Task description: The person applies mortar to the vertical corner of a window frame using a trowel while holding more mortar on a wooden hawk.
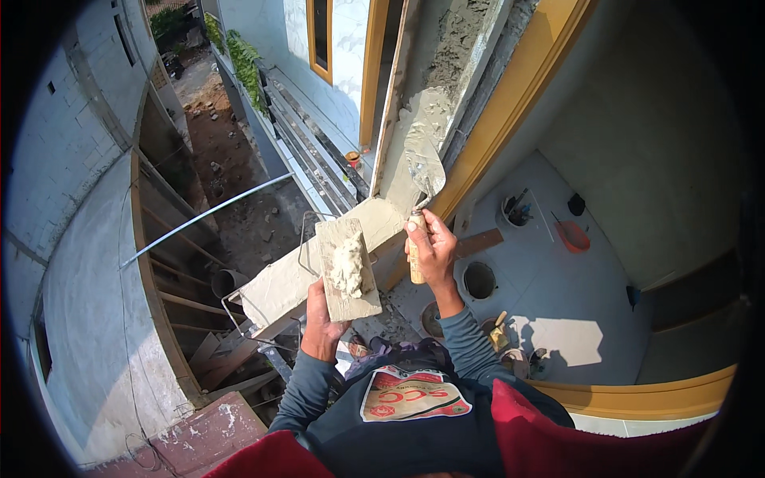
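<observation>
My left hand [323, 323] is closed at the near end of a rectangular mortar board [363, 307], its grip underneath mostly hidden. A lump of wet grey mortar [347, 267] sits on top of the board. In my right hand [434, 247] is a trowel [417, 272], held by its wooden handle. The trowel's mortar-smeared metal blade points away from me, over the wet mortar [422, 119] on a long narrow ledge. Whether the blade touches that layer I cannot tell. A smoother coated ledge [275, 284] runs off to the near left, passing behind the board.
Bent wire clamps [304, 243] straddle the left ledge. Beyond it is a drop to rubble ground, crossed by a pale pipe [207, 217]. An orange-brown frame [514, 111] borders the right side. On the floor below stand buckets [480, 280] and a red basin [572, 237].
</observation>
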Demonstrator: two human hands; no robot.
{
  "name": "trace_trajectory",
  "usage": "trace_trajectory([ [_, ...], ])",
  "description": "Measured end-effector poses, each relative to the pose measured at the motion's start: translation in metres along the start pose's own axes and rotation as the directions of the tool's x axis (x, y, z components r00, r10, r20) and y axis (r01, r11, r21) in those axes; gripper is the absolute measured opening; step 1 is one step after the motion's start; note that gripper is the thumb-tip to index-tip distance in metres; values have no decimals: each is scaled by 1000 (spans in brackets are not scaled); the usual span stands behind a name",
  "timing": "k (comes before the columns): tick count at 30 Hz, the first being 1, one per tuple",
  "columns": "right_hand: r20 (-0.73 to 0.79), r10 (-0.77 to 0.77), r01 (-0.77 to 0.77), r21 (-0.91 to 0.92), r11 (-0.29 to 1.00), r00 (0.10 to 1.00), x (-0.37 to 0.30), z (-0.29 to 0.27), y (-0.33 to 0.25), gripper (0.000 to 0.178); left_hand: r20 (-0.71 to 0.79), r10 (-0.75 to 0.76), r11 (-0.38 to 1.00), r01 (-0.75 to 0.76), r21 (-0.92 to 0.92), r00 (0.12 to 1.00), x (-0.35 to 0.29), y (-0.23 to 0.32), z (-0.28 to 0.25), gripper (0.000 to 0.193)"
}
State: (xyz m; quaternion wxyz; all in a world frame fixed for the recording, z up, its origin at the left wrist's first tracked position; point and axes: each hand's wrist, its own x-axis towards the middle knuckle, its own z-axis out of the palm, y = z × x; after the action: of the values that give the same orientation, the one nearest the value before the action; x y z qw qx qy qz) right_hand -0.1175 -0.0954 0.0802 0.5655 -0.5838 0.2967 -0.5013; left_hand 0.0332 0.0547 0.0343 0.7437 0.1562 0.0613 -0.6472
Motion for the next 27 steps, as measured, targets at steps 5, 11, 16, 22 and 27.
trace_trajectory([
  [5, -59, -93, 78, -221, 972, 994, -7, -12, -26, 44, 0, -28, 1000, 28, -13, 1000, -3, 5, 7, 41],
  [11, -133, -253, 231, -163, 959, 958, -18, -13, -78, 41, 28, -31, 999, 32, -25, 999, -5, 6, 6, 41],
  [16, 39, -109, 115, -237, 965, 993, -18, -13, -66, 36, -38, -24, 1000, 24, -17, 999, -3, 5, 3, 40],
  [22, 45, 29, -2, -498, 867, 999, -29, -19, -32, 37, 37, -31, 999, 32, -12, 999, 2, 6, 6, 40],
  [27, -36, -91, 66, -443, 894, 995, -13, -15, -67, 38, 32, -25, 999, 26, -28, 999, 5, 7, 10, 41],
])
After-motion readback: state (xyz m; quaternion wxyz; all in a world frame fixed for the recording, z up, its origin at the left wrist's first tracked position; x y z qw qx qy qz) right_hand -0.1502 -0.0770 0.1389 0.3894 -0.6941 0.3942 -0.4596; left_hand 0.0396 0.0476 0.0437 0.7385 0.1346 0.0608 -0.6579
